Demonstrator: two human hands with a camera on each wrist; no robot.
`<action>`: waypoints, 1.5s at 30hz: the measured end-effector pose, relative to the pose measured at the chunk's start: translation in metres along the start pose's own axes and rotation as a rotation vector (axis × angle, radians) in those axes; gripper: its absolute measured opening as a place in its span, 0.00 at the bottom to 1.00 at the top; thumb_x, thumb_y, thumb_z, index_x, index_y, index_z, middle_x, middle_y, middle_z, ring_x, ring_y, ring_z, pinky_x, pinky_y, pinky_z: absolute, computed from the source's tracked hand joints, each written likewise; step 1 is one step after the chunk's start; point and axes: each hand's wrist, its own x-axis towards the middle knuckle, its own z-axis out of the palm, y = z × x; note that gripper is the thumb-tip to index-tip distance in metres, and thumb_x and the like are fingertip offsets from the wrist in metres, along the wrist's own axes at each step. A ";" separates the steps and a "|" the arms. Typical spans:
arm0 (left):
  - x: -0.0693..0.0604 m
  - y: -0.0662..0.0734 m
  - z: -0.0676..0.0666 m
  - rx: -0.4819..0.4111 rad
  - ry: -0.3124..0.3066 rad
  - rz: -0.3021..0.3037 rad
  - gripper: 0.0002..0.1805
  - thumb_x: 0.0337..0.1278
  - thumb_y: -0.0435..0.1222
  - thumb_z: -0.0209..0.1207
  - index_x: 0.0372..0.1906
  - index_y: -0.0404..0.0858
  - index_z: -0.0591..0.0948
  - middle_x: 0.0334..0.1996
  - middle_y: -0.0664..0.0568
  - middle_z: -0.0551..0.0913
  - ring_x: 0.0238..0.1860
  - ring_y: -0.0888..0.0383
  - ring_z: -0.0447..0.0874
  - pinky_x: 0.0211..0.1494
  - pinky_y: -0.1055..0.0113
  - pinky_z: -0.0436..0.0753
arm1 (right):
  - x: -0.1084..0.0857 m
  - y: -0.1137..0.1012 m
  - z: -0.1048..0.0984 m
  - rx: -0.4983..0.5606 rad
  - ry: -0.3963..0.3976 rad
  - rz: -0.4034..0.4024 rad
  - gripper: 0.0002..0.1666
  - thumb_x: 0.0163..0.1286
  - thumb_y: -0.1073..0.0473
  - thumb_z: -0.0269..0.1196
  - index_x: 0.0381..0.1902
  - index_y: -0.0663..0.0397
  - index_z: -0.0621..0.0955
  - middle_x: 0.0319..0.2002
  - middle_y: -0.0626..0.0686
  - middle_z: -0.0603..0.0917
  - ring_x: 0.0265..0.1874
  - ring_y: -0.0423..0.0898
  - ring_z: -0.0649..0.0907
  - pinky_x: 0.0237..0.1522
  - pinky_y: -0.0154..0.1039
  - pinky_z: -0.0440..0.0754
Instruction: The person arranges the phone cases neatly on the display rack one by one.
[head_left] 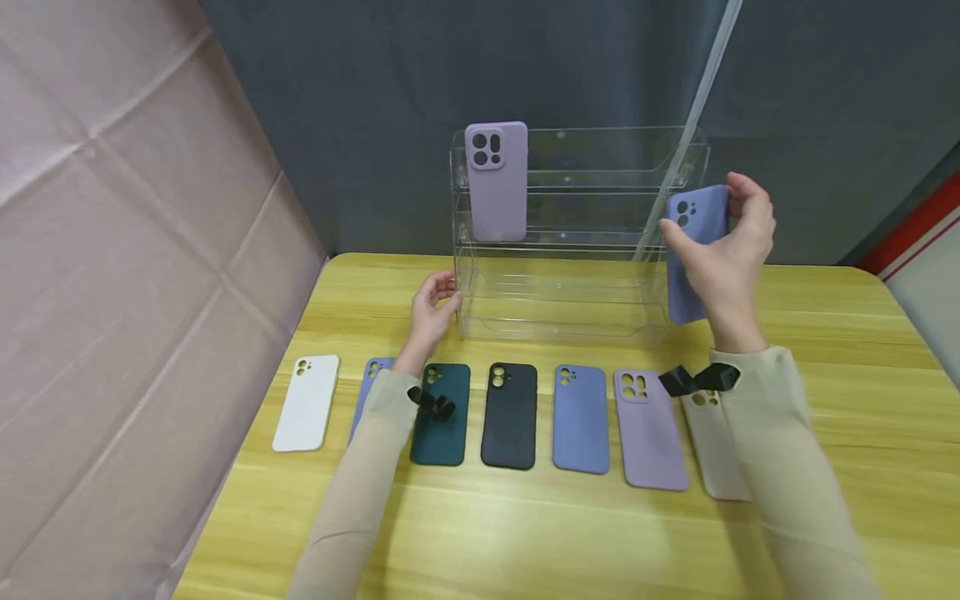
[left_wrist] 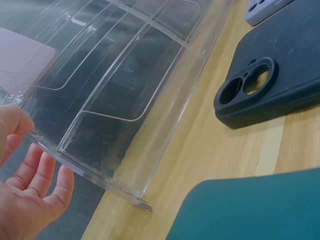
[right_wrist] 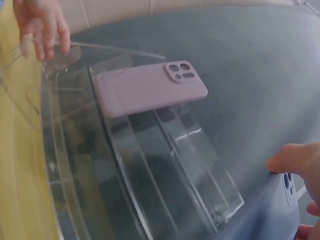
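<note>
Our right hand [head_left: 726, 265] holds a blue phone case [head_left: 682, 287]. Our left hand [head_left: 432, 312], with loosely bent fingers, touches the clear rack [head_left: 570, 238] that stands between our hands.

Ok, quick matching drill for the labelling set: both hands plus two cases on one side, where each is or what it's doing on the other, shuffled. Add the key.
Things
1. left hand
2. right hand
3. white case
4. black case

Places and states
A. in the table row, just right of the green case
B. holding a blue case up off the table
C. at the left side of the clear stand
D. at the far left end of the table row

Pairs: 1-C, 2-B, 3-D, 4-A
</note>
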 end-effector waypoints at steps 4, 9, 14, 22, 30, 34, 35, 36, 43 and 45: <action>-0.005 0.012 0.002 -0.013 -0.012 0.007 0.18 0.58 0.20 0.52 0.54 0.20 0.70 0.48 0.27 0.72 0.45 0.50 0.73 0.57 0.51 0.70 | 0.007 -0.013 0.010 0.025 0.000 -0.032 0.40 0.48 0.52 0.72 0.60 0.49 0.70 0.51 0.45 0.72 0.46 0.32 0.66 0.52 0.33 0.64; -0.008 0.018 0.003 -0.014 -0.014 0.020 0.19 0.58 0.19 0.51 0.55 0.17 0.68 0.49 0.22 0.69 0.46 0.45 0.71 0.57 0.45 0.68 | 0.017 -0.029 0.023 0.050 -0.005 -0.068 0.41 0.47 0.51 0.72 0.59 0.50 0.71 0.49 0.44 0.71 0.44 0.32 0.66 0.49 0.33 0.65; -0.002 -0.001 0.001 -0.017 0.007 0.017 0.18 0.58 0.20 0.52 0.55 0.21 0.70 0.49 0.25 0.71 0.43 0.55 0.72 0.57 0.47 0.68 | 0.025 -0.043 0.034 0.061 -0.022 -0.102 0.41 0.48 0.51 0.72 0.60 0.51 0.70 0.51 0.47 0.70 0.44 0.33 0.65 0.48 0.32 0.66; -0.001 -0.005 0.002 0.006 0.022 0.046 0.18 0.58 0.21 0.53 0.54 0.22 0.71 0.48 0.29 0.72 0.42 0.59 0.73 0.56 0.49 0.70 | 0.040 -0.060 0.054 0.060 -0.035 -0.123 0.41 0.48 0.52 0.72 0.60 0.53 0.69 0.53 0.49 0.66 0.45 0.33 0.64 0.49 0.28 0.65; 0.000 -0.005 0.003 0.002 0.025 0.040 0.18 0.58 0.21 0.53 0.55 0.21 0.71 0.49 0.28 0.72 0.43 0.55 0.72 0.56 0.49 0.70 | 0.053 -0.074 0.075 0.071 -0.024 -0.119 0.41 0.48 0.51 0.71 0.59 0.54 0.69 0.55 0.50 0.65 0.52 0.37 0.64 0.54 0.25 0.62; 0.001 -0.003 0.003 0.002 0.018 0.019 0.19 0.58 0.21 0.53 0.55 0.22 0.71 0.49 0.29 0.72 0.44 0.53 0.72 0.57 0.49 0.69 | 0.057 -0.076 0.086 0.056 -0.042 -0.129 0.40 0.49 0.51 0.70 0.59 0.55 0.69 0.55 0.51 0.64 0.53 0.39 0.63 0.54 0.25 0.63; 0.000 -0.002 0.003 -0.005 0.014 0.017 0.19 0.58 0.21 0.53 0.55 0.22 0.71 0.49 0.28 0.72 0.45 0.52 0.72 0.57 0.48 0.69 | 0.058 -0.075 0.089 0.045 -0.048 -0.128 0.40 0.50 0.51 0.70 0.60 0.55 0.69 0.55 0.51 0.64 0.53 0.40 0.63 0.53 0.25 0.63; 0.000 0.001 0.003 -0.004 0.010 0.017 0.19 0.58 0.20 0.53 0.55 0.22 0.71 0.50 0.28 0.72 0.45 0.51 0.72 0.57 0.47 0.68 | 0.058 -0.075 0.091 0.035 -0.053 -0.127 0.40 0.50 0.50 0.70 0.60 0.54 0.69 0.55 0.51 0.63 0.54 0.40 0.63 0.53 0.25 0.63; -0.006 0.021 0.006 0.024 -0.015 0.033 0.19 0.57 0.18 0.52 0.55 0.16 0.68 0.49 0.24 0.71 0.47 0.40 0.71 0.57 0.46 0.69 | 0.063 -0.071 0.106 -0.012 -0.042 -0.069 0.41 0.50 0.47 0.69 0.60 0.53 0.68 0.56 0.51 0.63 0.54 0.42 0.61 0.54 0.24 0.62; -0.005 0.020 0.006 0.022 -0.016 0.030 0.19 0.57 0.18 0.52 0.55 0.17 0.68 0.49 0.24 0.70 0.48 0.40 0.71 0.56 0.46 0.69 | 0.063 -0.070 0.109 -0.017 -0.041 -0.041 0.41 0.50 0.47 0.69 0.60 0.52 0.68 0.56 0.50 0.62 0.54 0.41 0.61 0.53 0.24 0.62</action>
